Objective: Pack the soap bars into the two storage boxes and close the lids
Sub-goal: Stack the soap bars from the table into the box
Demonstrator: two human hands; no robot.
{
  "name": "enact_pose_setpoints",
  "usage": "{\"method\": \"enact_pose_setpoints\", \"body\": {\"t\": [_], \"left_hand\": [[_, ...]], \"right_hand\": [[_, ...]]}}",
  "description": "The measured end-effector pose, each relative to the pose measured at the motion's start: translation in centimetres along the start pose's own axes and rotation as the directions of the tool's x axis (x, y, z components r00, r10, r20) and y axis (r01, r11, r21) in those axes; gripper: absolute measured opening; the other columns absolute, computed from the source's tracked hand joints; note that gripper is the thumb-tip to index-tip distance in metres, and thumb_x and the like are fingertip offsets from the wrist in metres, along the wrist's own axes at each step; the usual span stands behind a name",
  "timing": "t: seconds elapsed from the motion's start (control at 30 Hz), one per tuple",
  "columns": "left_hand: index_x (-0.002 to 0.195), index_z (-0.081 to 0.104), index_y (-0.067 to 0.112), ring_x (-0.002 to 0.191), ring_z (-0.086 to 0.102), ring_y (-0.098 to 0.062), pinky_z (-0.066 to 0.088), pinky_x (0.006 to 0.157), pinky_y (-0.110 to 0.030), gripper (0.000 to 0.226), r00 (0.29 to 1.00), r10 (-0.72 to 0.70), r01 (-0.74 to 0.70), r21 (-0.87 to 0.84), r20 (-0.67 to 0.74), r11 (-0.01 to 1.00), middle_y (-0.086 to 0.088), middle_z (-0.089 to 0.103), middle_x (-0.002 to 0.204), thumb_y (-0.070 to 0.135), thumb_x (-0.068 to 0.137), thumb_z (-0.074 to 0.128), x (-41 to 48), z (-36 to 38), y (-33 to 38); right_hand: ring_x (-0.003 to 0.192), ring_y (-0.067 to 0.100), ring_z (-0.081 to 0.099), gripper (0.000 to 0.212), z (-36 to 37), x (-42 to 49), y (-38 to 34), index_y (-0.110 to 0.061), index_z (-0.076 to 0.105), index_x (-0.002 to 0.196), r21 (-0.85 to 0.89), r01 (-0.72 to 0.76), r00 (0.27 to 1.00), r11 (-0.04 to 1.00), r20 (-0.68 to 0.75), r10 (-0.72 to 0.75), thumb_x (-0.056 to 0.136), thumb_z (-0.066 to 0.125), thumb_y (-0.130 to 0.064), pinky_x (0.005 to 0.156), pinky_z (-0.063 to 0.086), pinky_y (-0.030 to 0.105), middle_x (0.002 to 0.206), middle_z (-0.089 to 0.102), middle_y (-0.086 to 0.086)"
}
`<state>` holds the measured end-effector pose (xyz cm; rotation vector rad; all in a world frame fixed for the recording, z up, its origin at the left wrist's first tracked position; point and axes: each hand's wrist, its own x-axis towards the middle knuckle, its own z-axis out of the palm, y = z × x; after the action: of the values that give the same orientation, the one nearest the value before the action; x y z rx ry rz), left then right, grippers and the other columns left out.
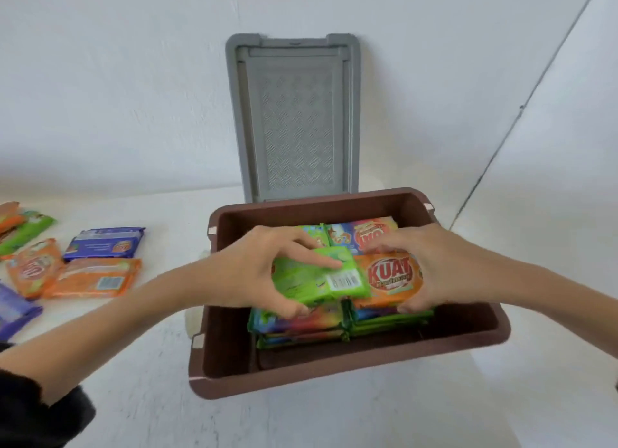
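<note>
A brown storage box [347,364] stands open in front of me, with stacks of wrapped soap bars inside. My left hand [247,273] grips a green soap bar [317,280] just above the left stack. My right hand [434,267] holds an orange soap bar [391,277] on top of the right stack. More bars [361,235] lie further back in the box. A grey lid [294,119] leans upright against the wall behind the box. Only one box is in view.
Several loose soap bars lie on the white surface at the left: a blue one [105,243], orange ones [93,278], green ones [26,230] and a purple one [13,313]. A white wall rises close behind the box.
</note>
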<state>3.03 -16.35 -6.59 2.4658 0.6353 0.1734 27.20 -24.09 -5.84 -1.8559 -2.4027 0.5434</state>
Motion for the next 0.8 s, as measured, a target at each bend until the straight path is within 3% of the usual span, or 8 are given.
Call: {"method": "enact_pose_setpoints", "body": {"t": [0.1, 0.17, 0.3, 0.5, 0.67, 0.8], "left_hand": [[0.119, 0.056, 0.047, 0.111, 0.043, 0.003, 0.030, 0.099, -0.015, 0.063, 0.997, -0.017, 0.013, 0.052, 0.070, 0.999, 0.014, 0.045, 0.120, 0.037, 0.059, 0.072, 0.5, 1.7, -0.4], [0.122, 0.050, 0.048, 0.116, 0.037, 0.004, 0.024, 0.102, -0.011, 0.066, 0.993, -0.027, 0.016, 0.097, 0.116, 0.995, 0.015, 0.040, 0.125, 0.028, 0.064, 0.074, 0.3, 1.9, -0.6], [0.132, 0.044, 0.043, 0.130, 0.029, -0.006, 0.014, 0.105, -0.011, 0.066, 0.985, -0.034, -0.015, 0.284, 0.168, 0.959, 0.008, 0.038, 0.141, 0.027, 0.074, 0.071, -0.4, 2.2, -0.3], [0.136, 0.041, 0.040, 0.120, 0.043, -0.012, 0.033, 0.097, -0.018, 0.068, 0.986, -0.127, 0.076, 0.400, 0.103, 0.913, 0.004, 0.043, 0.132, 0.030, 0.074, 0.068, -0.4, 2.6, 0.8], [0.138, 0.037, 0.041, 0.116, 0.043, -0.011, 0.039, 0.095, -0.023, 0.067, 0.981, -0.174, 0.119, 0.434, 0.090, 0.893, 0.006, 0.041, 0.129, 0.034, 0.077, 0.066, -0.3, 2.8, 1.1], [0.134, 0.043, 0.041, 0.115, 0.044, -0.009, 0.040, 0.093, -0.024, 0.061, 0.985, -0.164, 0.127, 0.442, 0.046, 0.888, 0.009, 0.045, 0.124, 0.049, 0.078, 0.066, 0.1, 2.8, 1.1]], "right_hand": [[0.120, 0.008, 0.042, 0.084, 1.4, 0.2, 0.7, -0.035, 0.040, 0.135, -0.080, 0.019, 1.000, 0.997, 0.018, -0.017, 0.061, 0.079, -0.036, 0.102, 0.035, 0.021, 0.135, 0.045, -0.012], [0.124, 0.007, 0.036, 0.085, 1.7, 0.5, 0.9, -0.035, 0.038, 0.137, -0.110, 0.029, 0.999, 0.993, 0.027, -0.026, 0.062, 0.078, -0.038, 0.106, 0.032, 0.021, 0.137, 0.041, -0.013], [0.117, 0.006, 0.031, 0.082, 1.6, 0.7, 0.9, -0.036, 0.041, 0.136, -0.135, 0.032, 0.999, 0.990, 0.006, -0.032, 0.062, 0.077, -0.041, 0.101, 0.040, 0.027, 0.125, 0.033, -0.010], [0.120, 0.006, 0.033, 0.082, 1.5, 0.9, 0.2, -0.040, 0.035, 0.137, -0.177, 0.066, 0.997, 0.982, 0.038, -0.060, 0.067, 0.075, -0.046, 0.099, 0.043, 0.031, 0.125, 0.033, -0.013], [0.124, 0.005, 0.030, 0.078, 1.5, 0.9, 0.1, -0.039, 0.034, 0.136, -0.151, 0.072, 0.997, 0.986, 0.039, -0.066, 0.068, 0.071, -0.053, 0.100, 0.041, 0.030, 0.129, 0.032, -0.014], [0.128, 0.006, 0.026, 0.078, 1.5, 0.9, -0.1, -0.039, 0.030, 0.138, -0.190, 0.083, 0.996, 0.978, 0.051, -0.075, 0.071, 0.068, -0.054, 0.101, 0.041, 0.031, 0.133, 0.031, -0.013]]}}
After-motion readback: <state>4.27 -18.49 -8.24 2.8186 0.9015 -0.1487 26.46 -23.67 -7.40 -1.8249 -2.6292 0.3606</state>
